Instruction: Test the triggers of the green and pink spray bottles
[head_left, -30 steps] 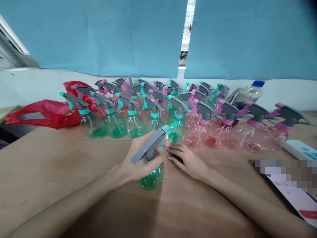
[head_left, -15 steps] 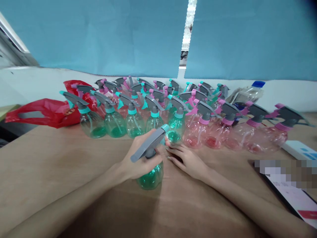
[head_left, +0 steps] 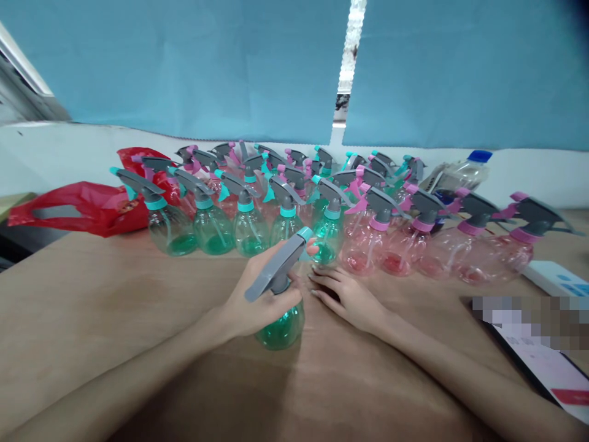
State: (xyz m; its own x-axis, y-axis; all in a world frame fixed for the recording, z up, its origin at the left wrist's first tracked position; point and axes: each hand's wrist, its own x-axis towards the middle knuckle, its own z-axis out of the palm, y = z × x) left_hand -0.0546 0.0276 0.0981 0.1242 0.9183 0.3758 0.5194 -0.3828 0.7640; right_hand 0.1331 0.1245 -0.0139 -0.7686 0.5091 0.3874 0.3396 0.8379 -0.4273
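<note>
The left hand (head_left: 251, 311) — fingers clamped around the green spray bottle's (head_left: 281, 329) neck; the right hand (head_left: 353, 301) — fingers slightly apart — lies right of it on the worktop (head_left: 138, 285).

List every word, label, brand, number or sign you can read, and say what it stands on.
No text is legible.
Screen device: marks too blurred to read; part is pixelated.
White box: blue patches, no readable lettering.
Red bag: small markings, unreadable.
Blue-capped bottle: dark marks, too unclear.
Held spray bottle: no lettering visible.
</note>
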